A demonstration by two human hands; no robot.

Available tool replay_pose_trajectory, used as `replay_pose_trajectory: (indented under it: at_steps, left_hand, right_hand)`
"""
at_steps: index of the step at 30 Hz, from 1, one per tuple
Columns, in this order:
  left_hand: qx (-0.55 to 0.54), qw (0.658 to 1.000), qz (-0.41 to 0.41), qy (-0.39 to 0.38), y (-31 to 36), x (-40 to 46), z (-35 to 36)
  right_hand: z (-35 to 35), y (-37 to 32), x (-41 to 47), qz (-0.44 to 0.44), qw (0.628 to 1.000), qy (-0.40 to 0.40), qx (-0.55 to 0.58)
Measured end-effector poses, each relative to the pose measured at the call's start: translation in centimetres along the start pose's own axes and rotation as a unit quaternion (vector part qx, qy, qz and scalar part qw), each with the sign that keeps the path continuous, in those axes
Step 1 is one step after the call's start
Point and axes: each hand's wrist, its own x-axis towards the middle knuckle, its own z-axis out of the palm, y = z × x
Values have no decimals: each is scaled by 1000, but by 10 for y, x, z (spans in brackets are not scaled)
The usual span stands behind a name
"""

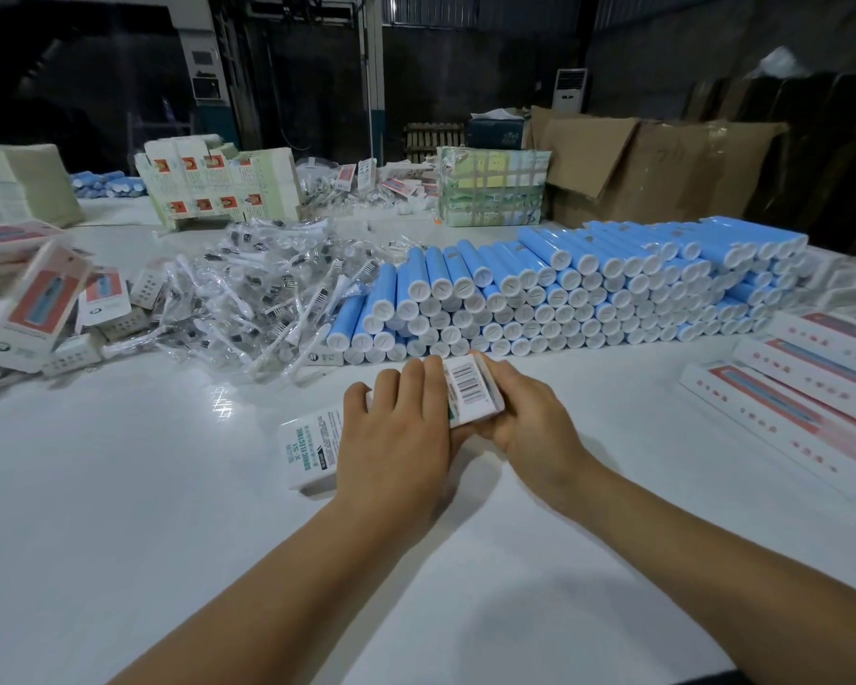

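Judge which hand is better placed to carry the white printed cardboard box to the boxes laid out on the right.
Right, probably: the right hand grips the white printed cardboard box at its barcode end, nearer the row of pink-and-white flat boxes; the left hand only lies flat across it.

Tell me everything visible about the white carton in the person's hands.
The white carton is a long, slim cardboard box with teal print reading SONIC ELECTRIC at its near left end and a barcode label at its far right end. It lies slanted, near end on the white table. The left hand lies across its middle; the right hand grips the barcode end.
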Motion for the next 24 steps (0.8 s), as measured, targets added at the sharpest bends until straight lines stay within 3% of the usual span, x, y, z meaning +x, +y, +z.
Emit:
replay_pose_trajectory:
  at_steps: [7, 16, 24]
  left_hand:
    - [-33, 998, 10, 62, -5, 1, -2]
    - [4, 998, 46, 50, -5, -2, 2]
    - [4, 999, 25, 32, -5, 0, 2]
  right_hand:
    - [-4, 1, 3, -38, 999, 6, 1]
    - [-3, 10, -1, -74, 993, 59, -76]
    - [-2, 19, 2, -69, 993, 44, -86]
